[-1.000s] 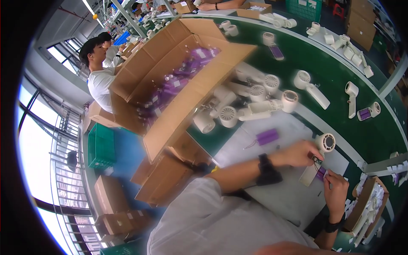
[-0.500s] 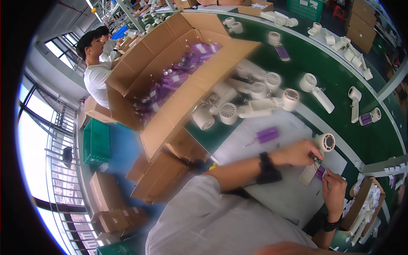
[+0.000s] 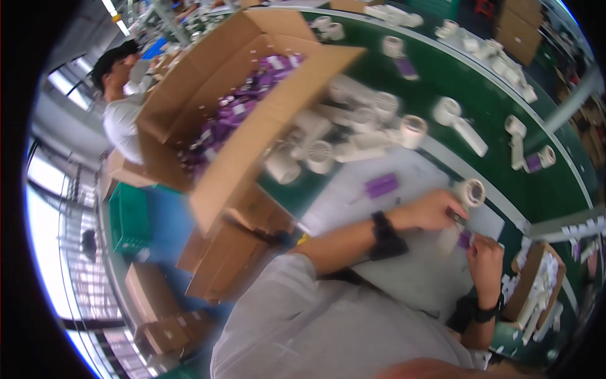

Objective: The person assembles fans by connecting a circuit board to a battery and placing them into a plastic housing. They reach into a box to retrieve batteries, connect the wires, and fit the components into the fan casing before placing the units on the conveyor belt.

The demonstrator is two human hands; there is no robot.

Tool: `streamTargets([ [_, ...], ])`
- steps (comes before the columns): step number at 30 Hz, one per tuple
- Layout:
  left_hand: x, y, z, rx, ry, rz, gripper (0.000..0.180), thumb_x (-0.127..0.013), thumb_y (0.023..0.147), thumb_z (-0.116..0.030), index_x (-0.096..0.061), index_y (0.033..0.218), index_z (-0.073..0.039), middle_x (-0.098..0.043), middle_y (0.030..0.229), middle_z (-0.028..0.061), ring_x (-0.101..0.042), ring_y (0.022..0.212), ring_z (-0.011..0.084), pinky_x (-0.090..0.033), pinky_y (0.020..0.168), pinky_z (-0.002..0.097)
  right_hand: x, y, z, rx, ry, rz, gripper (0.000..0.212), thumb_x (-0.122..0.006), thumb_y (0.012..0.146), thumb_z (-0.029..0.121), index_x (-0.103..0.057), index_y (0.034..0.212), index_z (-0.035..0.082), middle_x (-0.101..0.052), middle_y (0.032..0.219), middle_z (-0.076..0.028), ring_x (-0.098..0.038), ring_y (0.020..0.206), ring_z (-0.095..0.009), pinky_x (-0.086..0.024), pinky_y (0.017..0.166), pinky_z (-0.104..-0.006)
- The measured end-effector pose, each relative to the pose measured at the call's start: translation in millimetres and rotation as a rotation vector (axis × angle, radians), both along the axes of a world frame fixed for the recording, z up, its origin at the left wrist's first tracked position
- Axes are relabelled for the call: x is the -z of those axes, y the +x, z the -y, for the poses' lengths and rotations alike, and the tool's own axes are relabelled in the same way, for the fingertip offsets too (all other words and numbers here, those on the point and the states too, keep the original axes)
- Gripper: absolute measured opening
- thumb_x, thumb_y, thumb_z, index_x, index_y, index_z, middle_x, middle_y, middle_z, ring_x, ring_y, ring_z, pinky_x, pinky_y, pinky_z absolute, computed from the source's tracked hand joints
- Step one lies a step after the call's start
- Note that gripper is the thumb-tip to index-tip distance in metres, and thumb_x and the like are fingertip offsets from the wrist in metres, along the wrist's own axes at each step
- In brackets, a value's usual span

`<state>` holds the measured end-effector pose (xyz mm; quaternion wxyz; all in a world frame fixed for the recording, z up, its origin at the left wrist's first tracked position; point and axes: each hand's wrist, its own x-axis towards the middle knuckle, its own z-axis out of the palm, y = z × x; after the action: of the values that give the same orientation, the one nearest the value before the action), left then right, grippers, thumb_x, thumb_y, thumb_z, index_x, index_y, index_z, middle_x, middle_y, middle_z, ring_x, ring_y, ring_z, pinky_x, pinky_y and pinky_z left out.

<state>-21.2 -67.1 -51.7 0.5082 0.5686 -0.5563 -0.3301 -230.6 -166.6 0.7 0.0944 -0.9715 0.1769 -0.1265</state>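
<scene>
Over the work surface, my left hand (image 3: 435,210) is closed at the neck of a white handheld fan (image 3: 471,192), next to a small dark circuit board (image 3: 456,215). The fan's round head points away from me, and its handle (image 3: 447,240) lies toward me, blurred. My right hand (image 3: 485,258) pinches a purple battery pack (image 3: 465,239) just beside the handle. Thin wires between board and pack are smeared by motion. Another purple battery pack (image 3: 381,185) lies on the pale work mat (image 3: 404,271), left of my hands.
A large open carton (image 3: 278,120) of purple battery packs stands at left. Several white fans (image 3: 363,120) are piled beside it, others lie on the green conveyor belt (image 3: 467,95). A small box (image 3: 535,284) of white parts sits at right. Another person (image 3: 123,114) works at far left.
The view has swung, so the whole scene sits further left and slightly higher. Both hands keep their hold on the fan and battery pack, with little movement between them.
</scene>
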Motion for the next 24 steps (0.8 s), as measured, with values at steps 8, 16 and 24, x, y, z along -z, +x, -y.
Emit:
streamTargets([
  [8,3.7,18.0,-13.2,0.025,0.087,-0.020,0.039,-0.066,0.075,0.002,-0.073,0.111,-0.012,-0.069,0.093,0.0069,-0.063,0.080,0.0135,-0.051,0.075,0.0286,-3.2,10.7,4.1,-0.038,0.312,0.095,0.008,-0.068,0.077,0.000,-0.064,0.077,-0.006,-0.070,0.093,-0.018,-0.066,0.077,-0.036,-0.054,0.071,-0.0395],
  [16,2.4,15.1,-11.8,0.043,0.081,-0.041,0.038,-0.068,0.076,0.001,-0.073,0.112,-0.013,-0.068,0.092,0.0049,-0.060,0.078,0.0107,-0.051,0.074,0.0269,-8.2,12.6,5.2,-0.112,0.384,0.041,0.006,-0.060,0.084,0.000,-0.056,0.086,-0.004,-0.061,0.092,-0.017,-0.059,0.079,-0.037,-0.050,0.071,-0.0402],
  [24,-1.6,14.9,-10.6,0.041,0.077,-0.027,0.038,-0.068,0.075,-0.001,-0.074,0.110,-0.015,-0.068,0.095,0.0070,-0.062,0.078,0.0144,-0.051,0.075,0.0282,14.6,-6.1,135.6,0.353,-0.337,-0.041,0.013,-0.059,0.087,0.009,-0.059,0.094,-0.002,-0.062,0.091,-0.024,-0.061,0.082,-0.043,-0.051,0.072,-0.0466],
])
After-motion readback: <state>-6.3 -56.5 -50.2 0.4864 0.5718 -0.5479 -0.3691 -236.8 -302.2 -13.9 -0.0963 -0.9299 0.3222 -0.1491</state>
